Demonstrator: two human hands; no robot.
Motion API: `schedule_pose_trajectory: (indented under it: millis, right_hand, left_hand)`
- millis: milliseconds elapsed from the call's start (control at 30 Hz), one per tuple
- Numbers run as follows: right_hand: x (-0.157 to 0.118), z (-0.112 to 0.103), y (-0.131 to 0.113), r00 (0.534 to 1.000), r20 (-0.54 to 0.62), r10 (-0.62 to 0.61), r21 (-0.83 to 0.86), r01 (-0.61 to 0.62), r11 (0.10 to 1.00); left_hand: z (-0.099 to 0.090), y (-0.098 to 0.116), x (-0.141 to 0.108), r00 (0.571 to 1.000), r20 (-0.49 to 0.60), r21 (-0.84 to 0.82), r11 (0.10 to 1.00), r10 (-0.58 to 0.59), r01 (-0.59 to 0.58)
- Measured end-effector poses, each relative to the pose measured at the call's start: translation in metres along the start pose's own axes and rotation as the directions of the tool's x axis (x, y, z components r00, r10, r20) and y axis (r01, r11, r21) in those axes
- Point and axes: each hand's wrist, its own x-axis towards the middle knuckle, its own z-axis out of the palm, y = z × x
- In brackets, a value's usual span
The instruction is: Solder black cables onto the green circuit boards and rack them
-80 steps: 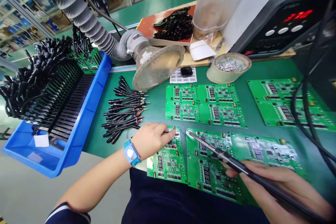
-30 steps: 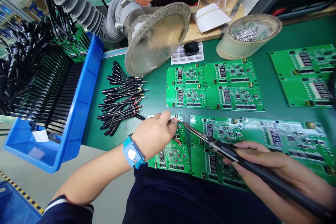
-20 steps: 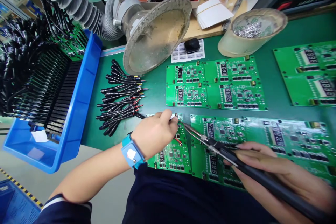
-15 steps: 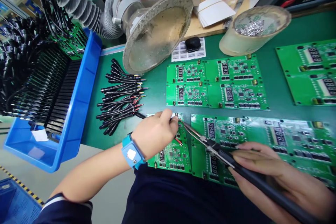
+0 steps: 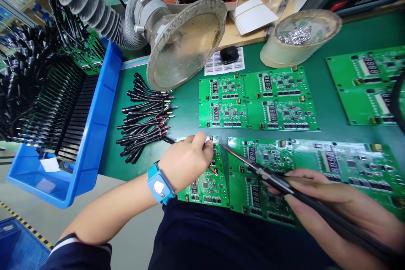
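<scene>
My left hand (image 5: 188, 160), with a blue wrist strap (image 5: 160, 183), pinches a black cable (image 5: 167, 139) over the upper part of a green circuit board (image 5: 207, 192). Red wire ends show below its fingertips. My right hand (image 5: 335, 211) grips a black pen-like tool (image 5: 284, 187) with a metal shaft, like a soldering iron. The tool's tip lies close to the left fingertips, at the board's upper right edge; whether it touches is too small to tell. Larger green boards (image 5: 268, 156) lie under and beside the tool.
Short black cables (image 5: 142, 122) lie left of the boards. A blue bin (image 5: 91, 152) holds boards with cables. Above hang a fume hood (image 5: 186, 46) and grey hose (image 5: 85, 4). A cup-like holder (image 5: 297, 38) contains metal shavings. More boards (image 5: 253, 101) lie behind and at the right (image 5: 367, 84).
My right hand has turned the tool slightly, and a black cord has come into view at the right edge. My left hand has kept its hold. The camera view has shifted slightly.
</scene>
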Motion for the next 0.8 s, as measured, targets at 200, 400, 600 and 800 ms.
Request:
schedule_pose_trajectory:
  millis: [200,400,600,800]
  right_hand:
    - [0.003,0.003,-0.003,0.998,0.070,0.004,-0.127,0.005,0.992]
    - [0.005,0.005,-0.005,0.997,0.067,-0.043,-0.120,0.051,0.991]
    - [0.001,0.004,-0.001,0.999,0.050,0.004,-0.091,0.001,0.996]
    - [0.003,0.006,-0.005,1.000,0.029,0.009,-0.107,-0.006,0.994]
  left_hand:
    - [0.001,0.003,-0.001,0.998,-0.057,0.021,0.999,-0.039,0.040]
    - [0.005,0.010,-0.003,0.983,-0.165,0.025,0.996,-0.081,0.087]
    - [0.004,0.014,-0.005,0.985,-0.116,-0.016,0.992,-0.126,0.125]
    - [0.004,0.009,-0.003,0.987,-0.090,-0.029,0.991,-0.129,0.127]
